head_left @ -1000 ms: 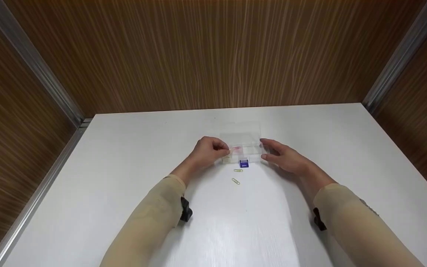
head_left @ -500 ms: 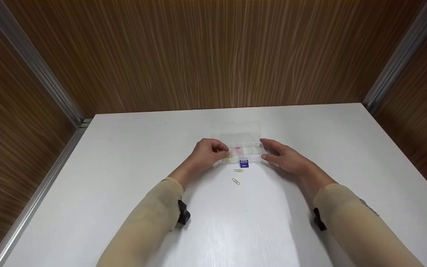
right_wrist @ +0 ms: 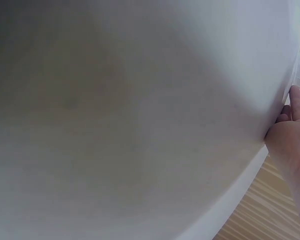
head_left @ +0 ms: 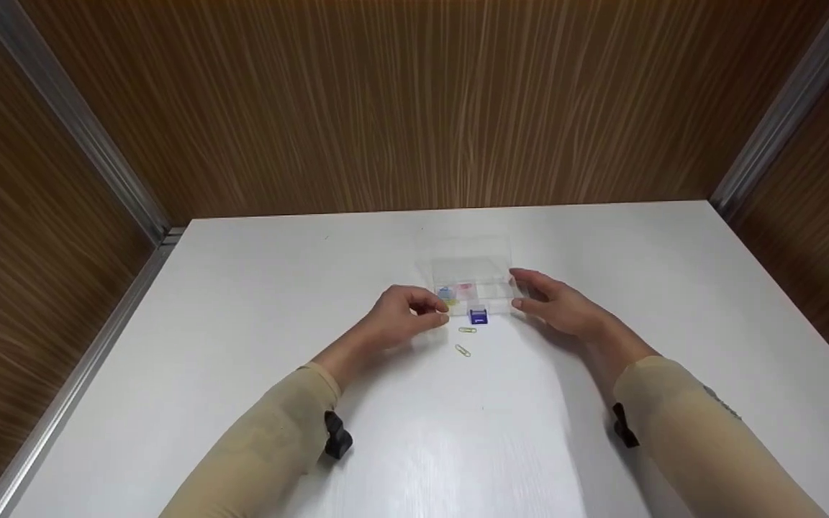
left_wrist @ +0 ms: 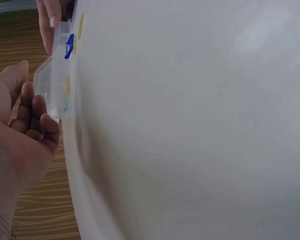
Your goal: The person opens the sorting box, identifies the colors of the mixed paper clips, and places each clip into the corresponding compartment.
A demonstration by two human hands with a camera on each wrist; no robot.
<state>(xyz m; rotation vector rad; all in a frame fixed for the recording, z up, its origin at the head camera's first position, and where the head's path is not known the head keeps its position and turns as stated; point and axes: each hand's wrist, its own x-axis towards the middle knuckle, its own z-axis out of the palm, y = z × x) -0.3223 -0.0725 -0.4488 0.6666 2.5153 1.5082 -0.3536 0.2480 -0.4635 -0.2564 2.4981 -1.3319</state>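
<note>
Both hands flank a clear box [head_left: 473, 282] at table centre: left hand [head_left: 404, 314] at its seven o'clock, loosely curled, holding nothing; right hand [head_left: 555, 306] relaxed, touching its three o'clock side. Left wrist view: curled fingers [left_wrist: 37, 120] just beside the box [left_wrist: 55, 87].

Your white table [head_left: 242, 345] carried a clear compartment box [head_left: 470, 277] at its middle, a blue block [head_left: 478, 316] just near of it, then two paper clips [head_left: 463, 350].

So there's a clear plastic compartment box [head_left: 473, 279] sitting flat mid-table, lid flipped open toward the back. Blue and pink bits sit in its front-left cells, and a small blue sharpener-looking block [head_left: 478, 316] stands just in front of it.
</note>
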